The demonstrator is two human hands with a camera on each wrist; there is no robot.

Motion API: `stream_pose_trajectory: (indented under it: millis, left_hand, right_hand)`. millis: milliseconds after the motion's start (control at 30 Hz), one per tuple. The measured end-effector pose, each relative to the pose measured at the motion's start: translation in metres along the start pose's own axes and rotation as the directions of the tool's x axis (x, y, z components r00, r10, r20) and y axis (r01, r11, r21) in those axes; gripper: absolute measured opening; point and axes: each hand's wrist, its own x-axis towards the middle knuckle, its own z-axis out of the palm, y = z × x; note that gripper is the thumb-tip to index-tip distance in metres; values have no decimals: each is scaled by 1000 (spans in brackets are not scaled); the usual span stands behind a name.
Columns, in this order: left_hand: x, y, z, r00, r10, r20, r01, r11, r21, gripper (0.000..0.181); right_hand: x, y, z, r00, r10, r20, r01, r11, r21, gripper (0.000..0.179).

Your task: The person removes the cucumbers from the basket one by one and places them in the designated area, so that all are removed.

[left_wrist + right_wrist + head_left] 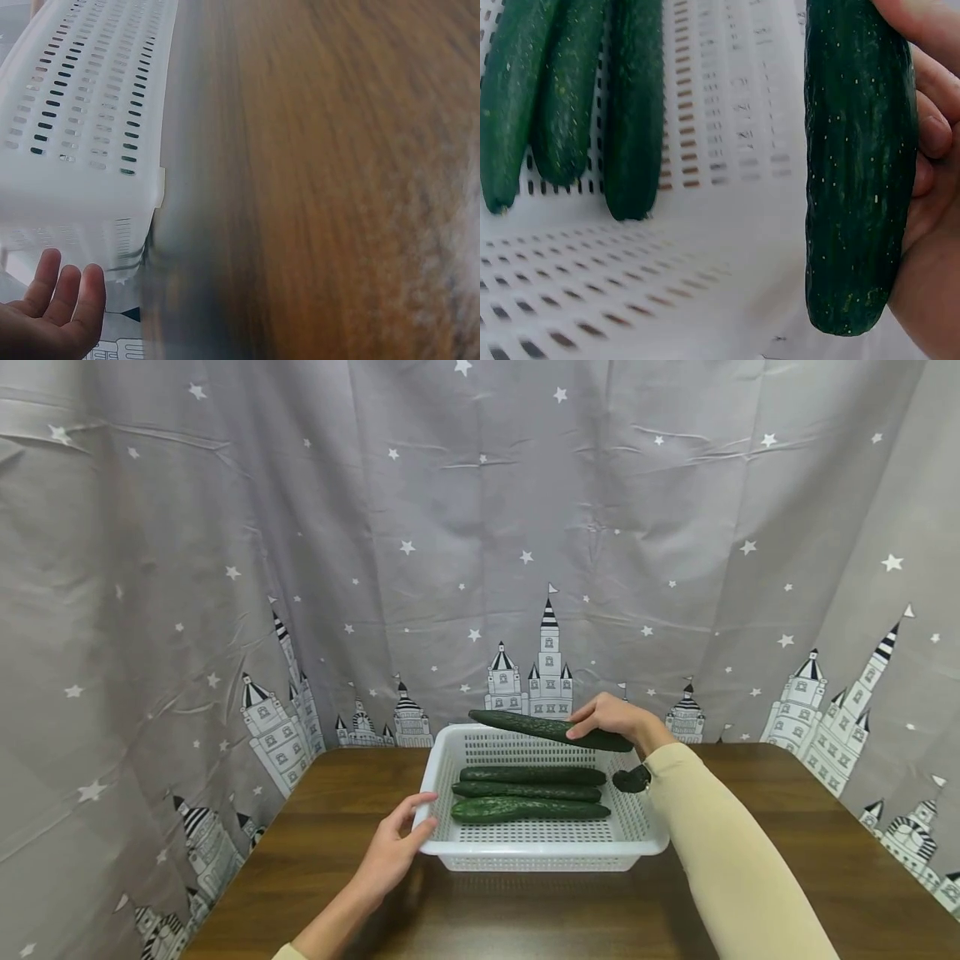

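A white perforated plastic basket stands on the wooden table. Three dark green cucumbers lie side by side across its floor. Above the basket's far side, my right hand grips another cucumber near its right end; the right wrist view shows the fingers round its side. At the basket's left rim, my left hand holds on, thumb and index finger over the edge. Its other fingers show outside the basket wall in the left wrist view, loosely bent.
The brown wooden table extends to both sides of the basket. Behind it hangs a grey curtain printed with stars and castles. A dark device sits at the right wrist, over the basket's right side.
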Motion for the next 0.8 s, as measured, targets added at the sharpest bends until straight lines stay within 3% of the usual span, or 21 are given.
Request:
stream_pose_trajectory:
  millis: [400,800]
  left_hand:
    - [0,-2,0,1000,-9,2,9,1000,-1,37]
    - [2,-3,0,1000,-9,6,9,1000,-12,37]
  right_hand:
    - [-14,10,-26,999,15,-28,-17,998,-58,51]
    - [-37,24,-56,993,51,-105,-60,995,-76,56]
